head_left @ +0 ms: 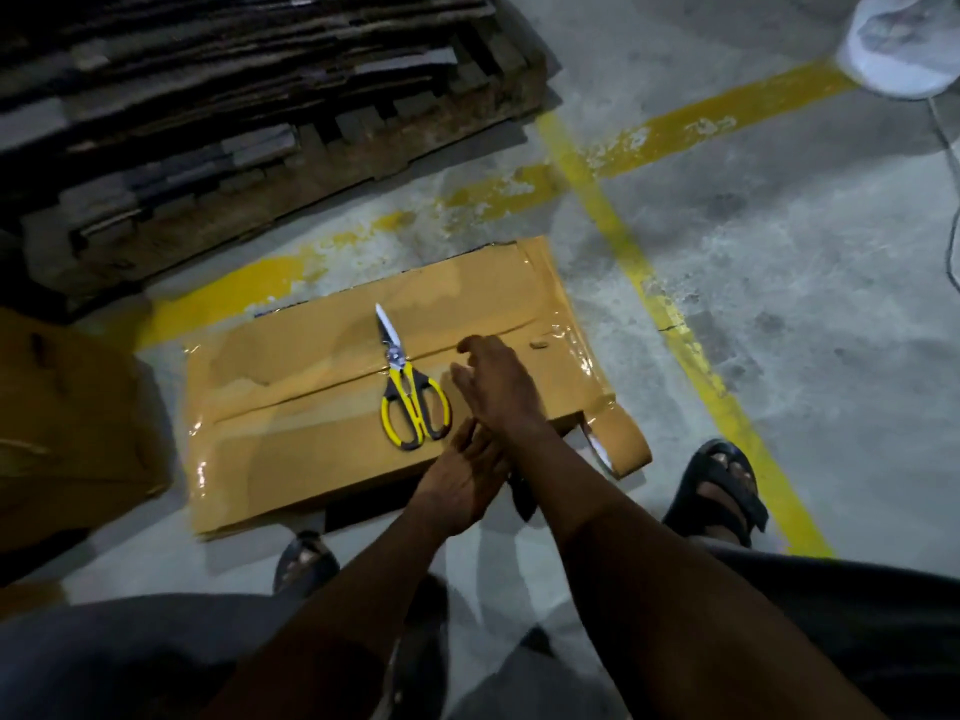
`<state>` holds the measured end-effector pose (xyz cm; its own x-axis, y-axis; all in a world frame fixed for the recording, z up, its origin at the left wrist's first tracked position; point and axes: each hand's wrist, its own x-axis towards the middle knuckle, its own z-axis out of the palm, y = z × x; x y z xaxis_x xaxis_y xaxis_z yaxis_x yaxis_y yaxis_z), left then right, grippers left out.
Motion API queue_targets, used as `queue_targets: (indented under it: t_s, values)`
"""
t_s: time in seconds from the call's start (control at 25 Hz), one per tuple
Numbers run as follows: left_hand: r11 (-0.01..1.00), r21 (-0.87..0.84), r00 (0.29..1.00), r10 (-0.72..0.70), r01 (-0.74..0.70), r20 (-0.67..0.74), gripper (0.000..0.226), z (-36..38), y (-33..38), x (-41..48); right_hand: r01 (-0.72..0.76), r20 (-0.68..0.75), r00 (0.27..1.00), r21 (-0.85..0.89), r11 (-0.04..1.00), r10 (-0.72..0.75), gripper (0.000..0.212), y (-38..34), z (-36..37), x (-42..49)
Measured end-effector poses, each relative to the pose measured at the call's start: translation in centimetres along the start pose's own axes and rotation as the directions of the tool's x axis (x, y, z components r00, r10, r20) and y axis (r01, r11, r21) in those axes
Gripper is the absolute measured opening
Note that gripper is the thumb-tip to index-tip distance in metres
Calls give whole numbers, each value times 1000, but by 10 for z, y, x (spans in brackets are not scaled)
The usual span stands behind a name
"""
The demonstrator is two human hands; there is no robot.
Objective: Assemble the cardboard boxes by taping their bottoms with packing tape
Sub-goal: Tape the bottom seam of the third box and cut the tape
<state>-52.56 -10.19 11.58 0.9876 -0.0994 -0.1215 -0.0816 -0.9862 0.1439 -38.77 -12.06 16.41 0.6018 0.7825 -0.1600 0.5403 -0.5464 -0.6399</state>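
A cardboard box (322,402) stands bottom-up on the concrete floor, its flaps closed and its seam and edges covered with glossy brown packing tape. Yellow-handled scissors (408,387) lie on top of it, blades pointing away from me. A roll of brown packing tape (621,441) hangs off the box's near right corner, still joined to the taped edge. My right hand (498,387) hovers over the box just right of the scissors, fingers spread, holding nothing. My left hand (465,478) rests at the box's near edge, under my right forearm, fingers flat.
A stack of flattened cartons on a wooden pallet (234,127) fills the far left. Another cardboard box (67,423) stands at the left. Yellow floor lines (670,314) cross the concrete. My sandalled feet (719,488) sit close to the box. A white object (904,44) is at top right.
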Motion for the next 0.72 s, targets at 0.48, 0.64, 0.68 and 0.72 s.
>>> queue_targets:
  t_s: [0.48, 0.64, 0.68, 0.72]
  values:
    - [990, 54, 991, -132, 130, 33, 77, -7, -32, -97, 25, 195, 980, -313, 949, 39, 51, -37, 33, 1]
    - [988, 116, 994, -108, 104, 28, 74, -2, -44, -118, 72, 238, 971, -317, 946, 6, 48, -34, 29, 5]
    - [986, 112, 990, -130, 125, 46, 76, -3, -47, -124, 77, 222, 975, -315, 946, -6, 46, -31, 28, 5]
    - [982, 111, 986, -158, 151, 59, 78, -3, -51, -132, 88, 183, 983, -327, 941, -29, 43, -28, 27, 4]
